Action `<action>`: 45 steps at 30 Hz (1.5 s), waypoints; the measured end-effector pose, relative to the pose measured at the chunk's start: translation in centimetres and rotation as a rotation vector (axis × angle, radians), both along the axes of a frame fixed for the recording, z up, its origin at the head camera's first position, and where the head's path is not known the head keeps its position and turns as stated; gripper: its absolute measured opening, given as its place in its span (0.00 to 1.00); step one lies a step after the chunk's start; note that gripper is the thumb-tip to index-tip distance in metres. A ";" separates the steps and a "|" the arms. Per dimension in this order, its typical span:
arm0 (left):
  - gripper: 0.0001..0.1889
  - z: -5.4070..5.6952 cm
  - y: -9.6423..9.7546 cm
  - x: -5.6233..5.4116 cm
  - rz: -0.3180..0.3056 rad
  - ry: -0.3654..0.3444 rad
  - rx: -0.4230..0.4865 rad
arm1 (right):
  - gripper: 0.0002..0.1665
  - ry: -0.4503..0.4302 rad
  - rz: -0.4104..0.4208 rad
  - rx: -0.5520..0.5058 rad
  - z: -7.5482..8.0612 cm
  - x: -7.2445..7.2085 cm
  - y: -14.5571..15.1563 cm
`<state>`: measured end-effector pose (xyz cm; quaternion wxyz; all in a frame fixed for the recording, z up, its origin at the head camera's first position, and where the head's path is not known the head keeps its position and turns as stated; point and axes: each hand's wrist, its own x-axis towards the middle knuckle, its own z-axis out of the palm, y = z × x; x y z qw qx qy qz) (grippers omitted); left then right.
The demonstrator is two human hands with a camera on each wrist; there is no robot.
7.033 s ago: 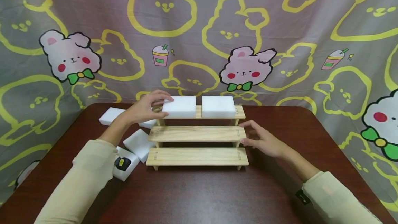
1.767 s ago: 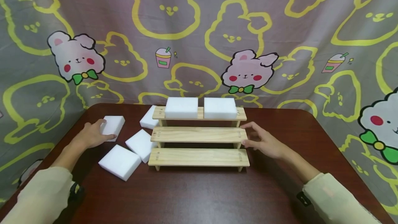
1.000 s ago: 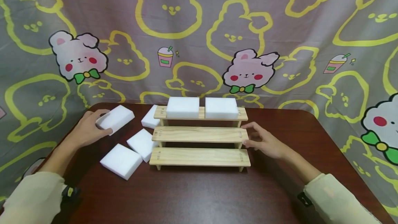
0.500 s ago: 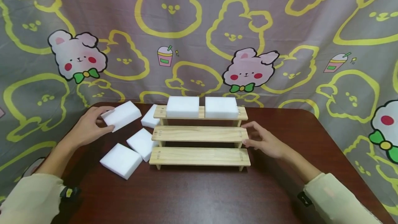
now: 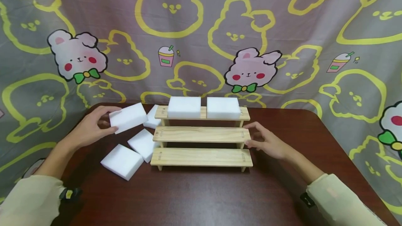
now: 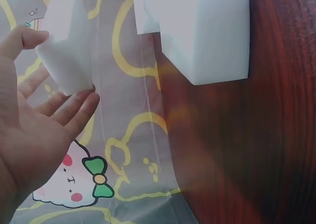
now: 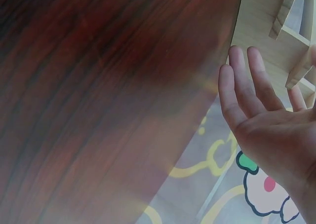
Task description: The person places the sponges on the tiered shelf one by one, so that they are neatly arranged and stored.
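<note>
My left hand point(image 5: 91, 125) pinches a white foam block point(image 5: 128, 117) between thumb and fingers, over the table left of a three-tier wooden stand point(image 5: 201, 135). In the left wrist view the same foam block point(image 6: 69, 41) leans between the thumb and fingertips. At the stand's right side, my right hand point(image 5: 267, 140) holds the end of the middle tier with thumb and index finger. The other fingers of the right hand point(image 7: 266, 105) stretch out free in the right wrist view. Two foam blocks, a left one point(image 5: 184, 107) and a right one point(image 5: 223, 107), sit side by side on the top tier.
Three more foam blocks lie on the table left of the stand: a near block point(image 5: 121, 161), a middle block point(image 5: 142, 144) touching or close to the stand, and a rear block point(image 5: 152, 118) partly behind it. The dark red table point(image 5: 207, 198) ends at a patterned curtain point(image 5: 194, 44).
My left hand left the top-tier block, took a foam block from the table's left side, lifted and turned it, and carries it rightward. My right hand has stayed at the stand.
</note>
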<state>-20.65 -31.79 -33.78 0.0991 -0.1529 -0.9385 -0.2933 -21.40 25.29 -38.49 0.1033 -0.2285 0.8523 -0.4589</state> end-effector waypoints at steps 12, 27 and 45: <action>0.30 0.2 0.1 0.4 -0.069 0.003 0.012 | 0.31 0.002 0.001 -0.001 -0.1 -0.1 0.0; 0.30 0.5 -0.5 1.3 -0.130 0.043 0.052 | 0.31 0.001 -0.006 0.007 -0.1 0.0 -0.1; 0.29 1.2 0.5 1.9 -0.241 0.070 0.140 | 0.31 0.004 -0.007 0.003 -0.2 -0.1 0.0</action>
